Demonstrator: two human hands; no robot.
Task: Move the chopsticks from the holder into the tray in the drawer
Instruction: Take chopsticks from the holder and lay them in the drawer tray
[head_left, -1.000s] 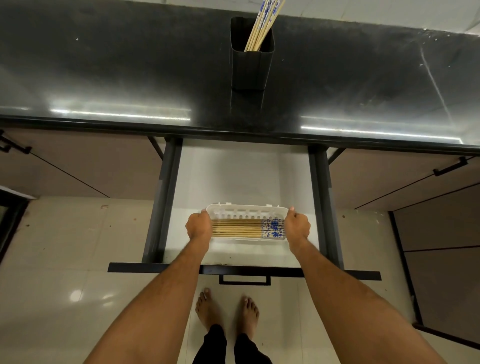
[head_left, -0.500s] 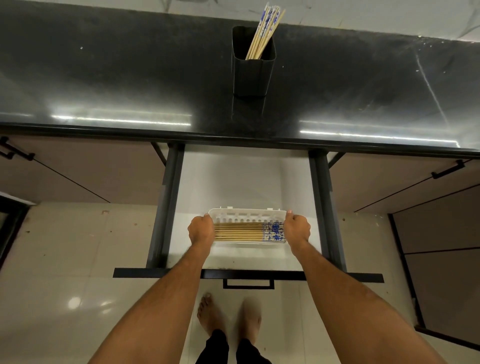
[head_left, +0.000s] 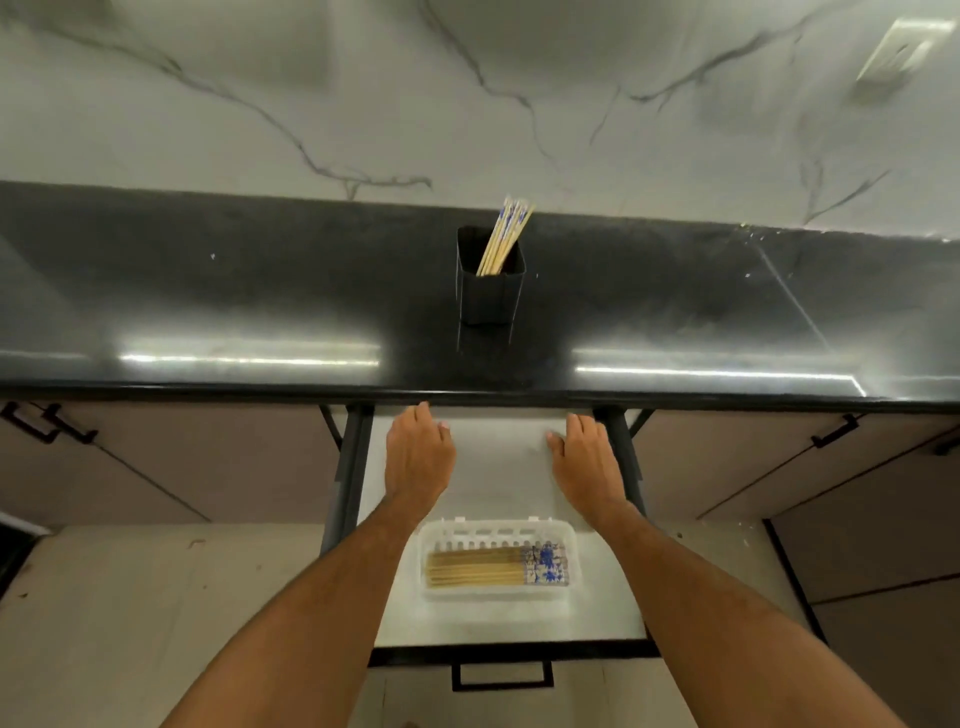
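Reaching over the open drawer (head_left: 498, 467) | left hand (head_left: 418, 457) and right hand (head_left: 587, 460): each grip spread, fingers straight, holding nothing, beyond the tray (head_left: 496, 564) | tray: in drawer, chopsticks (head_left: 493, 566) lying flat inside | holder (head_left: 491, 288): upright on counter (head_left: 208, 291), more chopsticks (head_left: 506, 236) leaning inside.

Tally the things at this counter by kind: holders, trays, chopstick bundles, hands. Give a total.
Holder: 1
Tray: 1
Chopstick bundles: 2, one in the holder, one in the tray
Hands: 2, left hand, right hand
Total: 6
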